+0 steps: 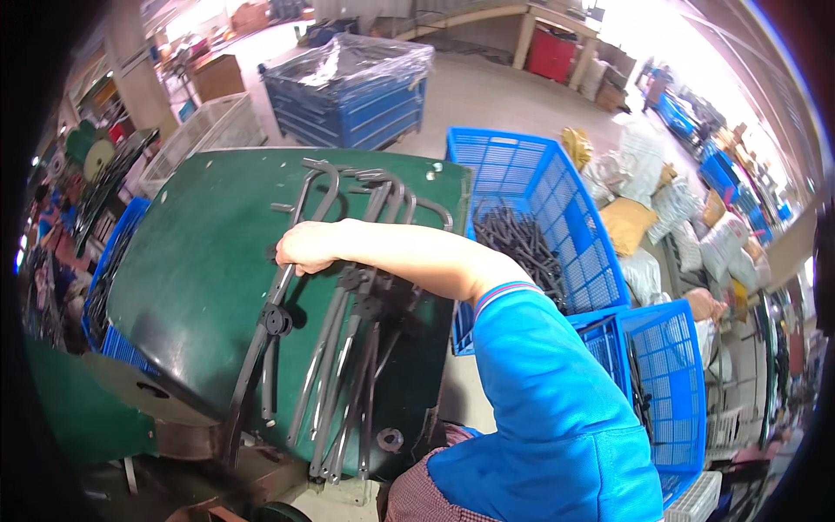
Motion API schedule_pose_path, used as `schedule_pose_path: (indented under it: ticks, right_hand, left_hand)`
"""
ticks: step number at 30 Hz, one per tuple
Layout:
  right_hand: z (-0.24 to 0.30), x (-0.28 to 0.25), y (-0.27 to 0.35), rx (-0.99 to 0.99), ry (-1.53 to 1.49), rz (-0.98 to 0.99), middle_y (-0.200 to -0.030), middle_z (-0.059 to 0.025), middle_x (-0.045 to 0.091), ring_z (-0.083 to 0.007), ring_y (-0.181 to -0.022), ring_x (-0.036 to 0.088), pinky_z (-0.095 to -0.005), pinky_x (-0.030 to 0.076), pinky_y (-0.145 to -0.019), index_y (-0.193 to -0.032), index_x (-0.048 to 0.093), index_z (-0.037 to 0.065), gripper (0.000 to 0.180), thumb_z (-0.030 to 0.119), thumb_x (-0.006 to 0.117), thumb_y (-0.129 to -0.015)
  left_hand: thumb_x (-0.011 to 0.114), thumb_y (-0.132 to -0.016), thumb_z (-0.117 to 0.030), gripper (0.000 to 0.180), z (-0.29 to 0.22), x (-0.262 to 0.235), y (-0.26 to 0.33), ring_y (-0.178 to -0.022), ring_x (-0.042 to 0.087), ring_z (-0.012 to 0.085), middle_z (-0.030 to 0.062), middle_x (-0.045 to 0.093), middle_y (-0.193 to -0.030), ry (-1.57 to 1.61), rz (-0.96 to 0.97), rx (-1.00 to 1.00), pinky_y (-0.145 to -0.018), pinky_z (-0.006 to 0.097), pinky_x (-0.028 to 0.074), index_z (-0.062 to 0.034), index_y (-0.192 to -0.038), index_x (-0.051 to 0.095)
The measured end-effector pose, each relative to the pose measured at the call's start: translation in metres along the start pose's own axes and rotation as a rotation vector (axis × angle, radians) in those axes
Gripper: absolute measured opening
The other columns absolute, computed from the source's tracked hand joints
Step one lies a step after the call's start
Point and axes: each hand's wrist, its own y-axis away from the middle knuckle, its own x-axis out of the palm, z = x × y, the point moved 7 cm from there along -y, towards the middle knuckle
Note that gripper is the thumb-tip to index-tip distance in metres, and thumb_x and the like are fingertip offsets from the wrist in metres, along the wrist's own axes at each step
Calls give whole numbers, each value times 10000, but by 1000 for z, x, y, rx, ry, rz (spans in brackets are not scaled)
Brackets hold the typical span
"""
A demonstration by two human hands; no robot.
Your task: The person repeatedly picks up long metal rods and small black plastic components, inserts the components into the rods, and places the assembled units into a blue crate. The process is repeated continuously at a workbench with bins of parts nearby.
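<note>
My right hand [310, 247] reaches across the green tabletop [183, 235] with its fingers wrapped round a grey metal tube frame [283, 283]. This frame has a bent loop at its far end and a round black joint [277, 319] partway down. Its lower leg runs past the near edge of the table. Just to the right, under my forearm, lies a bundle of similar tube frames [335, 348] with curved far ends and black joints. My forearm hides part of them. My left hand is not in view.
Right of the table, a blue plastic crate [591, 252] holds many short dark tubes [522, 244]; another blue crate [670, 348] stands nearer. A plastic-wrapped blue bin [348, 109] is beyond the table. Sacks [644, 165] are piled at right. A metal ring [390, 439] lies near the table's front edge.
</note>
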Motion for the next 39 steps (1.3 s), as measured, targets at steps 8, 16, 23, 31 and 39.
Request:
schedule_pose_path:
  ticks: [8, 16, 23, 31, 39]
  right_hand:
    - [43, -43, 136, 62, -10, -117, -892, -119, 695, -354, -878, 681, -462, 532, -730, -1032, 711, 107, 324, 326, 751, -797]
    - [127, -47, 138, -259, -73, -155, -882, -121, 641, -356, -839, 648, -458, 515, -697, -974, 669, 57, 305, 227, 772, -743]
    - [221, -13, 126, -405, -205, -15, -760, -118, 599, -352, -732, 621, -446, 484, -653, -892, 673, 49, 281, 145, 790, -655]
    - [295, 17, 97, -607, -257, -7, -776, -87, 628, -318, -754, 641, -418, 501, -674, -890, 677, 54, 329, 72, 808, -588]
    - [368, 41, 75, -701, -293, -64, -815, -81, 629, -295, -802, 654, -417, 503, -693, -904, 667, 56, 291, 153, 794, -661]
  left_hand:
    - [661, -859, -156, 160, 67, 2, 34, -717, 640, 274, 154, 687, -901, 395, -77, -203, -635, 392, 515, -43, -969, 636]
    - [673, -893, -200, 199, 142, -13, 206, -680, 616, 239, 146, 681, -920, 1415, -193, -722, -592, 370, 503, -47, -1016, 640]
    - [580, -884, 48, 186, 4, -56, 252, -493, 483, 148, 104, 579, -670, 1824, 23, -783, -436, 306, 337, 31, -699, 565]
    - [598, -867, 62, 69, -28, -84, 249, -464, 503, 110, 138, 648, -725, 1729, 106, -738, -391, 236, 327, 92, -907, 645]
    - [740, -882, -98, 145, -21, -75, 260, -447, 466, 91, 37, 611, -648, 1744, 224, -728, -410, 239, 317, 31, -903, 678]
